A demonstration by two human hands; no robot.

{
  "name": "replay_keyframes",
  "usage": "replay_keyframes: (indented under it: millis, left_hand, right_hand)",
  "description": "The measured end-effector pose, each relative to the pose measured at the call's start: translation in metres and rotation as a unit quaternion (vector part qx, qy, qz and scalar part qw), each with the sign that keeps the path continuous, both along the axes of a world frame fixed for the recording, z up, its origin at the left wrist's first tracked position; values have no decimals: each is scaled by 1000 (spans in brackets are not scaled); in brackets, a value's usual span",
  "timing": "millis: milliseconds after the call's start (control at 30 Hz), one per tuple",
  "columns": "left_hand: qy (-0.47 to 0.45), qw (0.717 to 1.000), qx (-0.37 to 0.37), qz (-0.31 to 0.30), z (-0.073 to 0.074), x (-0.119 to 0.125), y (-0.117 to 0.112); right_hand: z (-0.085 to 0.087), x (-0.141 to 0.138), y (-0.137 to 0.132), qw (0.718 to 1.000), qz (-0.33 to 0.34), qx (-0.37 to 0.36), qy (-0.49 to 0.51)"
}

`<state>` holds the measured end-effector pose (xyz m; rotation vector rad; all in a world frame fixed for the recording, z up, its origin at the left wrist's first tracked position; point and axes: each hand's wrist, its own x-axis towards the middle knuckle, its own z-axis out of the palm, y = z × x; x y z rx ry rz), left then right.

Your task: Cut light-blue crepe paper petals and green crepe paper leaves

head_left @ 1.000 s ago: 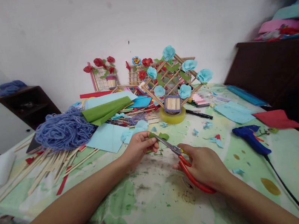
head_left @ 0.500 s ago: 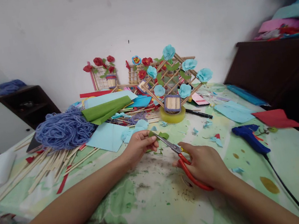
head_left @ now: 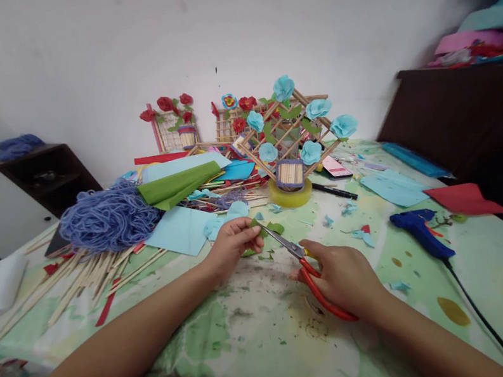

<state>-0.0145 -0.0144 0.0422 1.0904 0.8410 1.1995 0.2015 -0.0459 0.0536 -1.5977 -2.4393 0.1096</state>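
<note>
Between the thumb and fingers of my left hand (head_left: 236,245) is pinched a small piece of green paper (head_left: 273,228). My right hand (head_left: 345,269) is closed around the handles of a pair of scissors (head_left: 316,287) with red and yellow grips. The blades point up and left, their tips touching or overlapping the green paper at my left fingertips; whether they are fully closed I cannot tell. Just beyond my hands, a stick lattice with blue paper flowers (head_left: 310,153) leans upright, its base by a roll of yellowish tape (head_left: 291,194).
A blue glue gun (head_left: 418,234) with a black cord lies at the right, near red paper (head_left: 466,201). To the left are blue yarn (head_left: 109,219), wooden sticks (head_left: 79,282) and folded green paper (head_left: 181,186). A black pen (head_left: 335,190) and paper scraps lie around.
Both hands stay almost in place. My left fingers and the green paper have shifted very slightly at the scissor tips.
</note>
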Motion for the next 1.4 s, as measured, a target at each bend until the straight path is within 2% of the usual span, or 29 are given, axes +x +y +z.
replay_keyframes:
  millis: [367,600,900,1067,1200,1400]
  left_hand:
    - [39,999,6,-26,0,2,-3]
    - [55,998,18,10,-1,1,-2]
    - [27,996,32,76,-3,2,0]
    - [21,997,54,58,-1,4,-1]
    - [4,998,44,37,-2,5,-3]
    - [-5,998,40,50,-3,5,-3]
  right_hand:
    - [0,0,-1,1000,9,-17,21]
    - [-1,-1,-2,1000,6,-13,22]
    - [-1,0,-2,1000,1,-10,21]
    - [-1,0,-1,999,-2,-15,30]
    - [-1,0,0,999,-4,-18,33]
    - [-3,1,0,999,-4,-16,30]
